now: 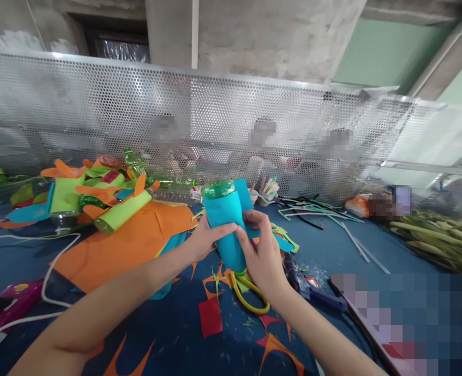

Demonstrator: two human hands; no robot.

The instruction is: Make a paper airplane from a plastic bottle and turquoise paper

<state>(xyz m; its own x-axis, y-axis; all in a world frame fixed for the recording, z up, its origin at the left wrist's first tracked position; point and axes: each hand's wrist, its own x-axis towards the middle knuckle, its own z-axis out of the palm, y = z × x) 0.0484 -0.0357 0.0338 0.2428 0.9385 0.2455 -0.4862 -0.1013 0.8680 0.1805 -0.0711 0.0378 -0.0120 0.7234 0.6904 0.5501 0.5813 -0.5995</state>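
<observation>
A green plastic bottle [225, 224] wrapped in bright blue paper or foam sheet is held up, slightly tilted, in front of me. My left hand [209, 237] grips its left side, thumb across the front. My right hand [264, 248] closes on the right side, its thumb pressing the wrap near the left thumb. Behind the bottle a blue flap [244, 193] sticks up; whether it is joined to the bottle I cannot tell. Below lie a yellow looped handle [250, 300], likely of scissors, a red square [211, 317], and orange cut scraps [281, 352].
Wrapped bottles with orange fins [123, 211] pile up at left beside an orange sheet [125, 245]. A dark blue glue gun [317, 292] lies right, near a blurred-out panel [403, 324]. White cables cross the left. Behind stands a perforated metal screen [215, 115], people beyond it.
</observation>
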